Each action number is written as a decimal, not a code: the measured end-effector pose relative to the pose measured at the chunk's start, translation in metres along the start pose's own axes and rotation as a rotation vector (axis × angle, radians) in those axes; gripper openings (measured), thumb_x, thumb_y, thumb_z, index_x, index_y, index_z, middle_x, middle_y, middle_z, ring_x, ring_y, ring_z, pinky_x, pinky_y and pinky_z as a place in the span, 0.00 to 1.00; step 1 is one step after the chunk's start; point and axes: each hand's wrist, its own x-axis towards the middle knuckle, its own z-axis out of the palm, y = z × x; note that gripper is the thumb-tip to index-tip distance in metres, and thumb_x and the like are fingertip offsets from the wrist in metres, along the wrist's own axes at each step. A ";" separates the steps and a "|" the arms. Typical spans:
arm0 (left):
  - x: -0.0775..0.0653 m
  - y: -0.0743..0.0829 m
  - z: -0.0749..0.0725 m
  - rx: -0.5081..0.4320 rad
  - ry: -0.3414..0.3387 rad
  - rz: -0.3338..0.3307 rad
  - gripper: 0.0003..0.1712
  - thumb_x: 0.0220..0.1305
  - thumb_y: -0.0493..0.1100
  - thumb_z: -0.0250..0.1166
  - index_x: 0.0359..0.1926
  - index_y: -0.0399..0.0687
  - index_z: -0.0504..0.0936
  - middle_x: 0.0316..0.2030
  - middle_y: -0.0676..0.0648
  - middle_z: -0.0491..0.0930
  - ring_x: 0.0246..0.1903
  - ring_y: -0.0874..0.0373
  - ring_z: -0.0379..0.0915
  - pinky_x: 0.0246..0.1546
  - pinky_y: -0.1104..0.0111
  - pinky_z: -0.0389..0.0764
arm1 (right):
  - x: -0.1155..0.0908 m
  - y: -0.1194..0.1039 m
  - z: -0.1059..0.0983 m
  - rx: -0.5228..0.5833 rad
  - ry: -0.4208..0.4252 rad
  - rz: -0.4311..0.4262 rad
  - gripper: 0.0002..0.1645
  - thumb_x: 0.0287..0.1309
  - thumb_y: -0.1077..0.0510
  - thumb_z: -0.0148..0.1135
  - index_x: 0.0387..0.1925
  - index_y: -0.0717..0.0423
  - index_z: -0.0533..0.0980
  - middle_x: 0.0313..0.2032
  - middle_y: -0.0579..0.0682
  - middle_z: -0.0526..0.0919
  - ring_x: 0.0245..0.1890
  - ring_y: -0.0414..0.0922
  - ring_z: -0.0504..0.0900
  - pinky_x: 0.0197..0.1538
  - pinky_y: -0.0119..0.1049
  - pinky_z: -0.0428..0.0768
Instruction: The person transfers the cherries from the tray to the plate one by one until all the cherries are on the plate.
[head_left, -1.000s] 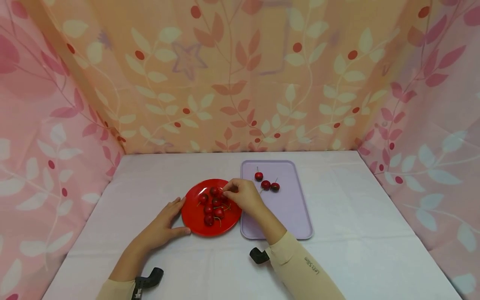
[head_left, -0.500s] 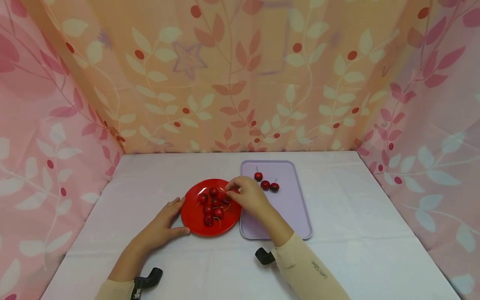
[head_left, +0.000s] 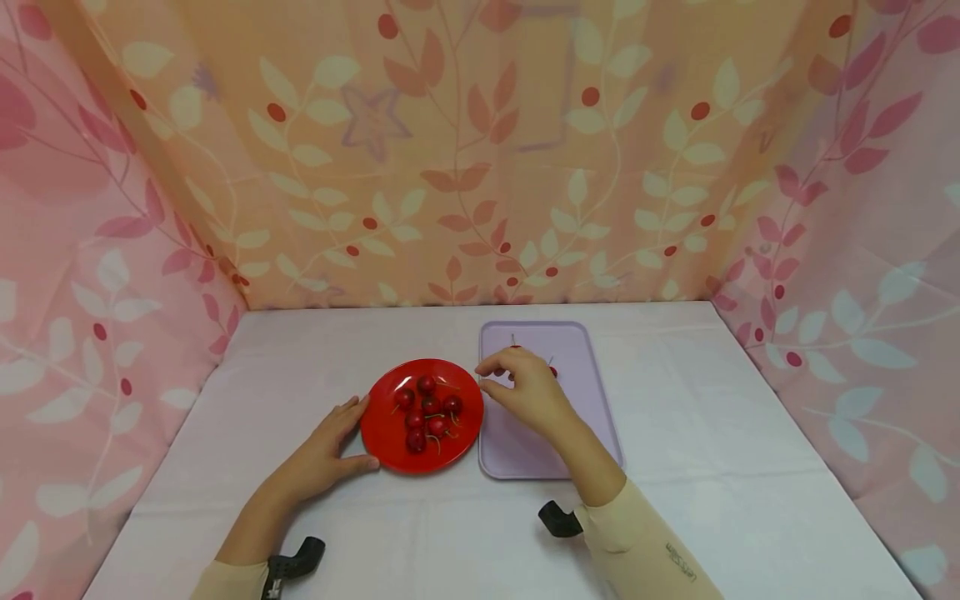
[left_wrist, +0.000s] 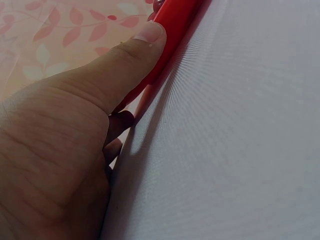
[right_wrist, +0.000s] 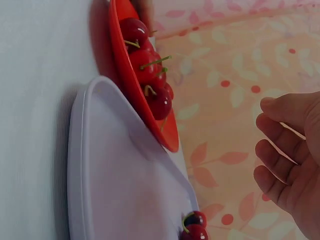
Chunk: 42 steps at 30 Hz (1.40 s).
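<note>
A red plate (head_left: 381, 435) holds a cluster of several dark-red cherries (head_left: 416, 419) with stems. My left hand (head_left: 318, 454) rests at its left side, fingers and thumb spread and touching the rim. The left wrist view shows the straight thumb (left_wrist: 135, 47) against the plate's edge. Over the lilac tray (head_left: 513, 450), beside the plate's right rim, hovers my right hand (head_left: 534, 394), thumb and forefinger apart with nothing between them. It partly hides the cherries on the tray; one cherry (head_left: 553, 372) peeks out behind it. The right wrist view shows tray cherries (right_wrist: 195, 231) too.
The plate and tray stand side by side on a white-covered table (head_left: 720, 450). Leaf-patterned cloth (head_left: 480, 167) encloses the table at the back and both sides. A black wrist mount (head_left: 561, 520) projects from the right sleeve, another (head_left: 300, 557) from the left.
My right hand has drawn back rightward from the cherries on the plate to above the tray, its thumb and forefinger parting. My left hand stays at the plate's rim.
</note>
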 end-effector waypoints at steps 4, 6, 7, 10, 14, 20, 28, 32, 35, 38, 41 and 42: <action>0.001 0.001 0.000 -0.005 0.000 0.006 0.62 0.53 0.65 0.77 0.81 0.55 0.55 0.79 0.38 0.54 0.78 0.32 0.42 0.72 0.31 0.49 | -0.004 0.008 -0.005 -0.020 0.011 0.001 0.11 0.59 0.59 0.73 0.44 0.45 0.87 0.41 0.38 0.86 0.46 0.43 0.80 0.50 0.40 0.81; 0.001 0.001 0.000 -0.002 0.000 0.006 0.62 0.53 0.65 0.77 0.81 0.55 0.55 0.79 0.38 0.55 0.78 0.32 0.43 0.72 0.31 0.49 | -0.005 0.011 -0.007 -0.042 0.019 0.003 0.11 0.59 0.59 0.73 0.44 0.45 0.87 0.41 0.38 0.86 0.46 0.44 0.80 0.50 0.41 0.82; 0.001 0.001 -0.001 -0.001 0.000 0.004 0.62 0.53 0.65 0.77 0.81 0.55 0.55 0.79 0.38 0.55 0.78 0.32 0.43 0.72 0.31 0.49 | -0.006 0.012 -0.007 -0.042 0.024 0.005 0.11 0.59 0.59 0.73 0.44 0.46 0.86 0.42 0.39 0.86 0.46 0.45 0.81 0.50 0.41 0.82; 0.001 0.002 -0.001 0.004 0.000 -0.004 0.62 0.53 0.65 0.77 0.81 0.55 0.55 0.79 0.38 0.55 0.78 0.32 0.42 0.72 0.31 0.50 | -0.007 0.017 -0.009 -0.044 0.033 0.013 0.11 0.59 0.60 0.73 0.43 0.45 0.86 0.43 0.41 0.87 0.46 0.47 0.82 0.50 0.42 0.83; 0.000 0.003 -0.001 0.004 -0.002 -0.012 0.62 0.53 0.64 0.76 0.81 0.54 0.55 0.79 0.38 0.55 0.78 0.32 0.42 0.72 0.31 0.50 | -0.007 0.023 -0.010 -0.043 0.043 0.017 0.11 0.59 0.61 0.73 0.43 0.48 0.87 0.43 0.44 0.87 0.45 0.51 0.83 0.51 0.43 0.83; 0.001 0.004 -0.003 0.008 0.001 -0.002 0.62 0.53 0.64 0.77 0.81 0.53 0.55 0.79 0.38 0.55 0.78 0.32 0.43 0.72 0.31 0.51 | -0.005 0.034 -0.010 -0.116 0.051 0.040 0.11 0.58 0.62 0.73 0.44 0.51 0.87 0.42 0.47 0.87 0.44 0.51 0.83 0.51 0.43 0.82; 0.001 0.001 -0.002 0.018 0.002 -0.006 0.62 0.53 0.65 0.76 0.82 0.56 0.54 0.79 0.38 0.54 0.78 0.31 0.43 0.71 0.31 0.51 | -0.006 0.052 -0.001 -0.216 0.049 0.078 0.12 0.56 0.61 0.75 0.44 0.50 0.88 0.43 0.45 0.87 0.45 0.45 0.80 0.53 0.42 0.81; 0.000 0.001 -0.002 0.011 0.000 -0.005 0.62 0.53 0.65 0.76 0.81 0.56 0.54 0.79 0.38 0.55 0.78 0.32 0.43 0.71 0.31 0.51 | -0.006 0.063 0.005 -0.260 0.045 0.068 0.13 0.55 0.60 0.76 0.43 0.49 0.87 0.42 0.45 0.87 0.46 0.46 0.81 0.54 0.42 0.81; -0.001 0.001 -0.001 0.005 -0.006 -0.011 0.62 0.53 0.66 0.76 0.82 0.56 0.54 0.79 0.38 0.55 0.78 0.32 0.43 0.71 0.31 0.51 | -0.008 0.069 0.009 -0.300 0.046 0.062 0.13 0.54 0.60 0.76 0.43 0.48 0.87 0.41 0.45 0.87 0.46 0.47 0.82 0.53 0.43 0.81; -0.001 0.001 -0.001 0.005 -0.007 -0.021 0.62 0.53 0.66 0.76 0.82 0.57 0.54 0.79 0.39 0.54 0.78 0.32 0.42 0.72 0.31 0.51 | -0.009 0.072 0.011 -0.328 0.056 0.057 0.12 0.54 0.60 0.76 0.42 0.49 0.88 0.40 0.45 0.87 0.45 0.48 0.82 0.52 0.44 0.81; -0.001 0.001 -0.001 0.012 -0.009 -0.024 0.62 0.53 0.66 0.76 0.82 0.58 0.54 0.79 0.39 0.54 0.78 0.33 0.42 0.72 0.31 0.51 | -0.010 0.074 0.013 -0.347 0.061 0.062 0.11 0.54 0.60 0.75 0.42 0.49 0.88 0.39 0.46 0.87 0.45 0.49 0.83 0.53 0.44 0.82; 0.000 0.001 -0.001 0.014 -0.009 -0.025 0.62 0.53 0.66 0.76 0.82 0.58 0.54 0.79 0.39 0.54 0.78 0.33 0.42 0.72 0.31 0.51 | -0.010 0.074 0.013 -0.352 0.060 0.067 0.11 0.54 0.60 0.75 0.41 0.49 0.88 0.39 0.46 0.87 0.45 0.49 0.83 0.53 0.45 0.82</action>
